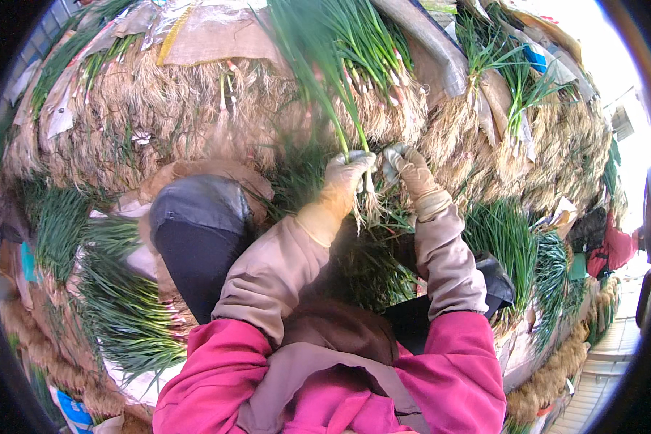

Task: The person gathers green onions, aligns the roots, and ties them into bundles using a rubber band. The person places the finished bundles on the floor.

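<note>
My left hand (pixel 350 171), in a pale glove, is closed around a couple of green allium plants (pixel 367 179), either scallions or green garlic. Their long leaves rise away from me, and whitish roots (pixel 370 203) hang below the fingers. Just to the right is my gloved right hand (pixel 408 165), its fingers bent; whether anything is pinched in them is hidden. Beyond both hands a bunch of similar plants (pixel 382 70) lies on a thick bank of dry, stringy roots (pixel 195 119). Loose green leaves (pixel 369 266) lie between my knees.
Cloth sacking (pixel 228 35) covers part of the root bank. Sorted green bunches lie to my left (pixel 130 304) and right (pixel 502 233). My left knee (pixel 200 217) rises beside the work. At the far right are red clothing (pixel 613 247) and pale paving (pixel 602 374).
</note>
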The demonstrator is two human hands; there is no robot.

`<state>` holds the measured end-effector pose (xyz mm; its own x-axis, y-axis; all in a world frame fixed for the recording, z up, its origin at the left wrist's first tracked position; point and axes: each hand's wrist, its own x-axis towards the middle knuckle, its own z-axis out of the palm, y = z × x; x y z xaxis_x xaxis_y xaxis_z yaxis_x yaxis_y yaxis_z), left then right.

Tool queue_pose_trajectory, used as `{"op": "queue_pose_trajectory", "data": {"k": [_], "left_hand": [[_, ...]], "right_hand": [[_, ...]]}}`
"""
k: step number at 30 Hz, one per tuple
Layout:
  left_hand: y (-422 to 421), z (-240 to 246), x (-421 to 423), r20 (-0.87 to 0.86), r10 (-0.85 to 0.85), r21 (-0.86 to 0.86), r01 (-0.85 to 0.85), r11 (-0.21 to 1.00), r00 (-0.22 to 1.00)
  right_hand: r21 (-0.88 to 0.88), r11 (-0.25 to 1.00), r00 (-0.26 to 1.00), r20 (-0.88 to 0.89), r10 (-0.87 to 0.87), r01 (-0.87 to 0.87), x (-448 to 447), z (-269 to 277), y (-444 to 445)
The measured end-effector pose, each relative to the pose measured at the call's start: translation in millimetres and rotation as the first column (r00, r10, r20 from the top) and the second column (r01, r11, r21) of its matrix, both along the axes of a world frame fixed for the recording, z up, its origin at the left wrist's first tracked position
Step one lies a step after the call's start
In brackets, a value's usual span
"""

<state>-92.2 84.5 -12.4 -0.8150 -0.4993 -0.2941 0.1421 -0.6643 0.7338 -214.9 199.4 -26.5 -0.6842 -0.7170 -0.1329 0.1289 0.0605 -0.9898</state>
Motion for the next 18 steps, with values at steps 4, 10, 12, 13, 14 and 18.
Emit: {"op": "queue_pose_trajectory", "data": {"k": [4, 10, 12, 13, 14, 18], "left_hand": [[16.1, -3.0, -4.3, -0.012, 0.03, -0.035, -0.031, 0.999, 0.999], [26.7, 1.1, -6.5, -0.089, -0.082, -0.177, 0.065, 0.982, 0.993], [26.4, 2.7, -6.7, -0.098, -0.136, -0.099, 0.126, 0.987, 0.986], [26.2, 2.9, -6.9, -0.089, -0.14, -0.056, 0.135, 0.989, 0.986], [26.1, 2.7, -8.0, -0.107, -0.144, -0.041, 0.14, 0.989, 0.984], [28.2, -3.0, -12.7, -0.059, -0.179, -0.014, 0.178, 0.984, 0.982]], "right_hand": [[-0.069, 0.995, 0.988, -0.138, 0.065, -0.075, 18.6, 27.5, -28.9], [-0.414, 0.883, 0.963, -0.053, -0.265, 0.22, 0.9, 60.5, -8.6], [-0.502, 0.78, 0.854, -0.144, -0.5, 0.373, -29.7, 81.5, 15.9], [-0.478, 0.759, 0.765, -0.24, -0.598, 0.443, -49.0, 93.2, 28.9], [-0.387, 0.711, 0.648, -0.302, -0.699, 0.587, -68.7, 104.1, 42.5], [-0.187, 0.582, 0.427, -0.512, -0.745, 0.791, -151.9, 134.5, 86.8]]}}
